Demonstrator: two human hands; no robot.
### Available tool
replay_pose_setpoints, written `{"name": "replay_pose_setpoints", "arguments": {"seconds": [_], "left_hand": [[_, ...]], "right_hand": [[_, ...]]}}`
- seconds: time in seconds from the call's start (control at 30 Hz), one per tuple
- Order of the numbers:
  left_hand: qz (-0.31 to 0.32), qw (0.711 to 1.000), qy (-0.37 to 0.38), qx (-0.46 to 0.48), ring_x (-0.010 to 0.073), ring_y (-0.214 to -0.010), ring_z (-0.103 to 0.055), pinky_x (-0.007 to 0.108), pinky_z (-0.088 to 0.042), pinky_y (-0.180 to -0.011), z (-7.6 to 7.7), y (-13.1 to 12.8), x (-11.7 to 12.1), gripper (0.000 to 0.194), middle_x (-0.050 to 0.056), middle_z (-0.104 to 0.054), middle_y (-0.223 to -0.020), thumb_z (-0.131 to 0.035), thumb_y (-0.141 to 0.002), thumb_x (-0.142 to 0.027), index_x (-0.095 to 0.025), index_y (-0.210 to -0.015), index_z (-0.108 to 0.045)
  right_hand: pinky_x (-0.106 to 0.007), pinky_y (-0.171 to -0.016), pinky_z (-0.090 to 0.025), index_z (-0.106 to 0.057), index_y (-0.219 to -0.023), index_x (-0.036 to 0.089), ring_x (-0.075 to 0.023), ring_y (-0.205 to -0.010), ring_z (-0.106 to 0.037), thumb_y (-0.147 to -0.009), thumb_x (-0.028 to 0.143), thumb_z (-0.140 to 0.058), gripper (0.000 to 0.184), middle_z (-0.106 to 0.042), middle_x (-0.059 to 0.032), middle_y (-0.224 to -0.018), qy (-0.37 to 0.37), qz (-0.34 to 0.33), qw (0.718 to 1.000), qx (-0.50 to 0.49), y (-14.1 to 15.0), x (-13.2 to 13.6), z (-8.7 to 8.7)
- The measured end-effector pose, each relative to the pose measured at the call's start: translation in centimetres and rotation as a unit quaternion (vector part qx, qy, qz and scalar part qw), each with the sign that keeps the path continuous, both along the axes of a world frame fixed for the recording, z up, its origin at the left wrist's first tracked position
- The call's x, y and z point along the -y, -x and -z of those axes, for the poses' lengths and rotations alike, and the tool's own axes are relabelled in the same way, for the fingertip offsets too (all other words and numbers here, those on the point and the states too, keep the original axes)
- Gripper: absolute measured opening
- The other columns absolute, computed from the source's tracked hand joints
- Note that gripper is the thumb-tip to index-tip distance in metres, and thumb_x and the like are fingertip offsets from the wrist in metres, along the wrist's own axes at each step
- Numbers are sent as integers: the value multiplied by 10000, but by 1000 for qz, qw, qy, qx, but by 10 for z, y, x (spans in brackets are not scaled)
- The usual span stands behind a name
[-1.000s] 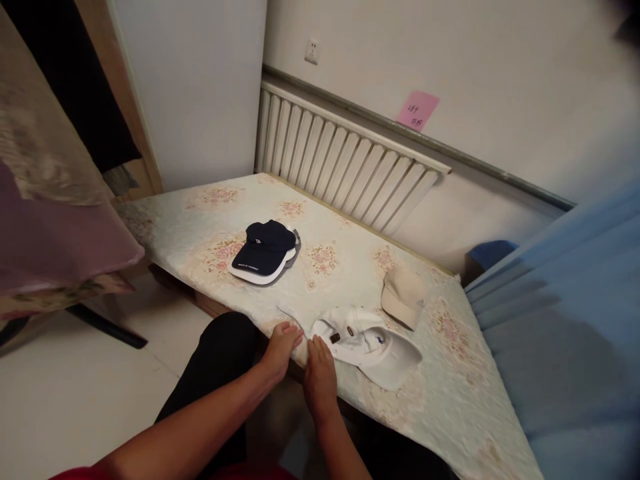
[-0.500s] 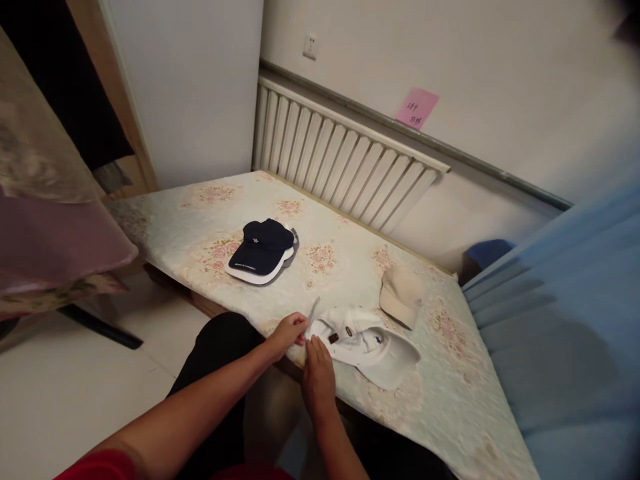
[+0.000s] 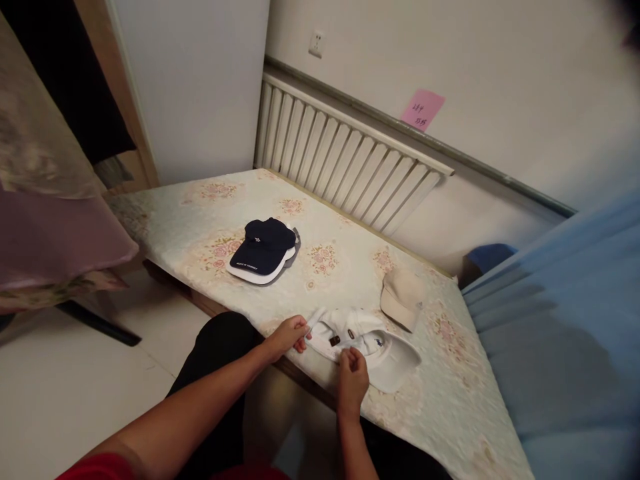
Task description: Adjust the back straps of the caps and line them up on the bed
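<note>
A white cap (image 3: 380, 347) lies near the front edge of the floral mattress (image 3: 350, 267), its back opening toward me. My left hand (image 3: 289, 335) pinches the cap's white back strap at its left end. My right hand (image 3: 353, 381) is closed on the rear rim of the same cap, just below its dark buckle (image 3: 335, 341). A beige cap (image 3: 401, 296) sits just behind the white one. Farther left, a navy cap (image 3: 263, 245) rests stacked on a white-brimmed cap.
A white radiator (image 3: 345, 157) runs along the wall behind the mattress, with a pink note (image 3: 421, 110) above it. Blue fabric (image 3: 565, 313) covers the right side. Pink bedding (image 3: 55, 240) is piled at the left. My dark-trousered knee (image 3: 220, 347) is against the mattress edge.
My right hand moved right along the white cap's rear rim. My left hand lifted the strap, then brought it in against the cap. The white cap shifted slightly.
</note>
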State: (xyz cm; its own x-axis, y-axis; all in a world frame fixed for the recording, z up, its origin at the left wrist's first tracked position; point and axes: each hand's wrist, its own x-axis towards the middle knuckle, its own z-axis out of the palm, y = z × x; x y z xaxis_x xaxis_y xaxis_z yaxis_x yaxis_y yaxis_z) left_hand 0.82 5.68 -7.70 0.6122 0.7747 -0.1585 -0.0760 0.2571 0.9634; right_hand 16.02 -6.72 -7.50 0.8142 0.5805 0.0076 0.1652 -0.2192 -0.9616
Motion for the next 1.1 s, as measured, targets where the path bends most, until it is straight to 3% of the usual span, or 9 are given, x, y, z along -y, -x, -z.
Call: {"name": "replay_pose_setpoints", "arguments": {"seconds": [0.23,0.37,0.43,0.5,0.57,0.63,0.8,0.9,1.1], "left_hand": [[-12,999,-12,-41,83,-480,-550,234,-469,-481,-6,-1,3,209,17,-631,-763,-500,-808,-371,-166,-789,-471],[-95,988,-26,-123,113,-574,-587,268,-498,-552,-9,-2,9,116,14,-598,-808,-467,-814,-252,-173,-898,-452],[-156,972,-76,-162,143,-748,-607,309,-511,-695,-12,0,16,174,35,-577,-905,-479,-797,-192,-178,-968,-448],[-199,935,-211,-204,180,-954,-563,353,-470,-854,-17,3,28,258,66,-541,-1031,-492,-780,-150,-178,-1035,-457],[-178,874,-381,-242,212,-1050,-505,380,-428,-921,-24,6,39,299,87,-515,-1086,-490,-795,-150,-167,-1093,-466],[-128,820,-485,-275,233,-1075,-472,391,-404,-938,-32,7,48,302,99,-514,-1096,-500,-815,-172,-155,-1115,-475],[-36,725,-561,-399,258,-959,-507,407,-399,-854,-51,-3,48,210,99,-574,-975,-429,-882,-193,-150,-1063,-527],[12,695,-553,-459,271,-907,-551,413,-390,-816,-56,-12,41,229,118,-613,-914,-395,-896,-178,-118,-1070,-532],[50,690,-546,-472,262,-846,-613,399,-381,-809,-57,-21,33,196,121,-657,-858,-398,-893,-155,-104,-986,-563]], "right_hand": [[-244,-557,-472,-549,-693,168,-132,-549,-581,-660,428,-679,293,-593,28,-554,-43,-65,985,-155,-10,-35,-15],[-257,-567,-500,-499,-705,188,-139,-562,-619,-622,420,-713,326,-617,20,-574,-66,-84,957,-271,11,-41,-18],[-256,-556,-503,-494,-716,191,-150,-576,-638,-588,404,-746,354,-637,3,-592,-69,-95,940,-320,21,-40,-19],[-232,-527,-487,-503,-719,187,-148,-579,-644,-581,392,-759,356,-654,-16,-608,-72,-102,927,-355,30,-39,-21],[-212,-516,-473,-512,-709,183,-132,-565,-634,-602,391,-748,332,-656,-18,-602,-78,-107,918,-375,37,-38,-23],[-208,-524,-473,-517,-701,182,-114,-542,-614,-627,388,-731,306,-647,-6,-586,-87,-110,912,-385,42,-39,-26],[-191,-475,-432,-512,-701,190,-94,-493,-564,-611,344,-739,288,-616,35,-558,-91,-110,909,-391,54,-43,-31],[-193,-454,-420,-514,-709,195,-108,-508,-576,-603,315,-737,274,-626,34,-574,-81,-104,910,-392,59,-45,-33],[-209,-436,-433,-559,-716,170,-137,-512,-600,-661,336,-680,213,-640,-2,-574,-72,-95,912,-392,49,-50,-40]]}}
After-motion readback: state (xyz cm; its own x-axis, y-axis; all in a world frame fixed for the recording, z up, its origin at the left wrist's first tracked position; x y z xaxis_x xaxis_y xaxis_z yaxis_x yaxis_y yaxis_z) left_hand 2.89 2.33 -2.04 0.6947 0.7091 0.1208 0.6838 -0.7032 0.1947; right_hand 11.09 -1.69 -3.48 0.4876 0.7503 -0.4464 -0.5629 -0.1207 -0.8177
